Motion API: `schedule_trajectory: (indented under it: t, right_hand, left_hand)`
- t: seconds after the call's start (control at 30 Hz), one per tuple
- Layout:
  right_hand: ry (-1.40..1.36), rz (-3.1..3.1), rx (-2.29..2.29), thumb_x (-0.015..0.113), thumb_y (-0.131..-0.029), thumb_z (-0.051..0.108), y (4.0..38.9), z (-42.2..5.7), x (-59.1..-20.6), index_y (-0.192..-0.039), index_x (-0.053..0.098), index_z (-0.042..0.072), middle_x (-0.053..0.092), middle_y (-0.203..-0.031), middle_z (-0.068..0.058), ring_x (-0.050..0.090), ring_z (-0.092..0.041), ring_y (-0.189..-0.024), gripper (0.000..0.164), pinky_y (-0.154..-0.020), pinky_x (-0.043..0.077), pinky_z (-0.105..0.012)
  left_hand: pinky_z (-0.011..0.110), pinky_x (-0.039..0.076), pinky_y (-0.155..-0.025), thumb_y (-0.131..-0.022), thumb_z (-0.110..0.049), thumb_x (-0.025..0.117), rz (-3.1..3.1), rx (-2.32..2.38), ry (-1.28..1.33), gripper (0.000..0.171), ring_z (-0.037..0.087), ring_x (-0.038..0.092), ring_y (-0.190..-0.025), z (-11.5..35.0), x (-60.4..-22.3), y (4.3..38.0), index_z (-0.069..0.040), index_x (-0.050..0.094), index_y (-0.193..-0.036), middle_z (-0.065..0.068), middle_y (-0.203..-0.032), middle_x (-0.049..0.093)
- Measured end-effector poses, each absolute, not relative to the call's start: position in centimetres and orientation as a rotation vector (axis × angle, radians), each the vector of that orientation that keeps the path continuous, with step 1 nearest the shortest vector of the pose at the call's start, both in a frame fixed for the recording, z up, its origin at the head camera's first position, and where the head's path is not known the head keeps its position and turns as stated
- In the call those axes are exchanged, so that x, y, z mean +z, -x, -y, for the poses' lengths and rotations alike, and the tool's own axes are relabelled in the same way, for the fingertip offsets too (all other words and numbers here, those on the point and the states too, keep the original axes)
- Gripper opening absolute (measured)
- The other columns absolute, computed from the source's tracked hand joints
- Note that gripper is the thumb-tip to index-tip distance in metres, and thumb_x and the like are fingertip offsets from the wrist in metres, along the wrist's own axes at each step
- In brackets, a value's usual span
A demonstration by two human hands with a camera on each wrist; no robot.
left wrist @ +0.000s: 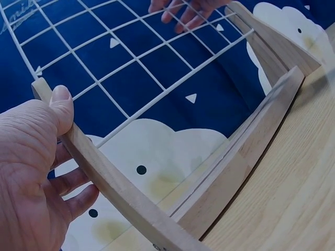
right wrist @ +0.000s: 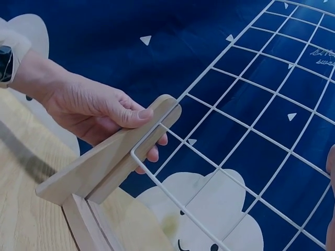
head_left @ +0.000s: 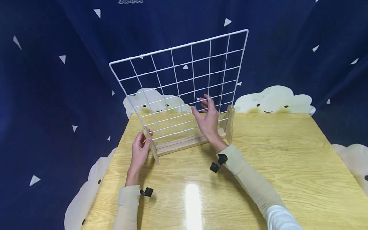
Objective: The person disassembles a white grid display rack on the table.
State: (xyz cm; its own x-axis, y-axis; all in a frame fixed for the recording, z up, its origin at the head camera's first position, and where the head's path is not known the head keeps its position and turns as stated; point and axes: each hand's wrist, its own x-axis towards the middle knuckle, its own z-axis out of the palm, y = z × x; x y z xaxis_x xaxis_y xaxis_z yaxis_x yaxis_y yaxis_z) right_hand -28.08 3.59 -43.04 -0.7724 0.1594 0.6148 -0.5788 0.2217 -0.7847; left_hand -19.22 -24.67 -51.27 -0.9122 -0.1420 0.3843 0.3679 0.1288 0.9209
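A white wire grid panel stands tilted on a pale wooden stand, with its lower edge between the two side pieces. My left hand holds the upper part of the left side piece, thumb on one face and fingers on the other. In the right wrist view, the grid's edge lies along a groove in that piece, under the left thumb. My right hand is raised at the lower right of the grid, thumb and fingers spread and loosely bent, overlapping the wires. Only a sliver of it shows in the right wrist view.
A wooden crossbar joins the left piece to the right side piece. The stand rests on a light wood table. Behind the table hangs a dark blue curtain with white triangles and smiling clouds.
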Motion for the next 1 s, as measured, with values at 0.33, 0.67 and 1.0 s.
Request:
schedule_trajectory:
  t: [0.33,0.67,1.0]
  right_hand:
    - [-0.415,1.887,1.584,0.080,-0.090,0.013,28.1,-3.6,-42.6,-0.146,0.051,0.000,0.069,-0.129,-0.022,0.068,-0.034,-0.114,0.064,-0.089,0.058,-0.053]
    - [-0.429,1.864,1.573,0.080,-0.090,0.011,28.1,-3.6,-42.0,-0.146,0.050,-0.003,0.070,-0.127,-0.019,0.068,-0.036,-0.113,0.065,-0.089,0.057,-0.057]
    - [-0.395,1.801,1.651,0.081,-0.091,0.012,28.3,-4.2,-40.8,-0.148,0.049,0.000,0.070,-0.123,-0.022,0.071,-0.038,-0.110,0.066,-0.091,0.057,-0.055]
  left_hand:
    - [0.019,0.049,-0.101,-0.106,-0.002,0.058,2.039,-1.842,0.223,0.037,0.040,0.059,-0.128,24.7,-51.4,19.2,0.010,0.053,-0.141,0.012,-0.127,0.069]
    - [0.018,0.050,-0.099,-0.106,-0.004,0.059,2.044,-1.854,0.194,0.036,0.038,0.060,-0.126,24.5,-51.3,19.2,0.004,0.056,-0.141,0.025,-0.131,0.064]
    - [0.017,0.051,-0.095,-0.105,0.002,0.057,2.051,-1.853,0.162,0.036,0.023,0.063,-0.119,24.3,-50.9,19.1,0.008,0.054,-0.141,0.029,-0.130,0.062]
